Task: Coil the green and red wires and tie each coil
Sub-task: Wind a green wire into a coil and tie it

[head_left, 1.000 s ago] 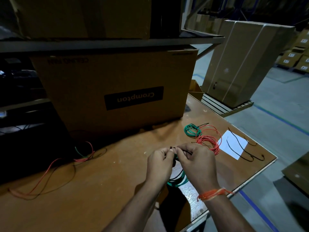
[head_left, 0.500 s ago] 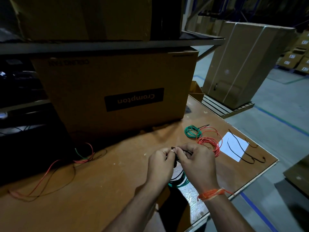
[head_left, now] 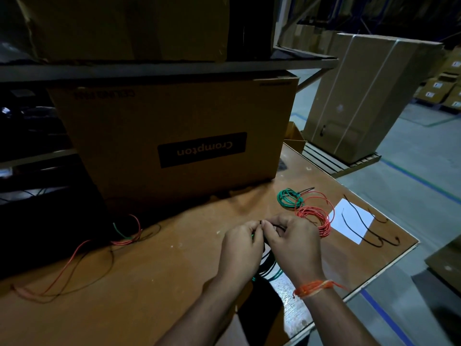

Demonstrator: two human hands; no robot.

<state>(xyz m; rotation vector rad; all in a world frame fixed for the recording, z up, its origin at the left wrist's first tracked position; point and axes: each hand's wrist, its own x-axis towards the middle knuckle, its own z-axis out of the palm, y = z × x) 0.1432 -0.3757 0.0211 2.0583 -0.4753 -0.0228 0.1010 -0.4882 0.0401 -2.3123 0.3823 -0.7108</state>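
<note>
Head view: a green wire coil [head_left: 270, 272] and thin black tie [head_left: 261, 222] are pinched between the left hand [head_left: 240, 248] and right hand [head_left: 293, 245]. Beyond the right hand, finished green coil [head_left: 289, 198] and red coil [head_left: 315, 217] are laid; farther, a closed Crompton box [head_left: 174, 136] is seen.

Dim warehouse, wooden table [head_left: 139, 290], cardboard box [head_left: 174, 136], grey floor [head_left: 411, 196]

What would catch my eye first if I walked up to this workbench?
Two bare hands, the left hand and right hand, meet at the wooden table's near edge, pinching a thin black tie over a green wire bundle. Behind them lie a small green coil and a red coil.
</note>
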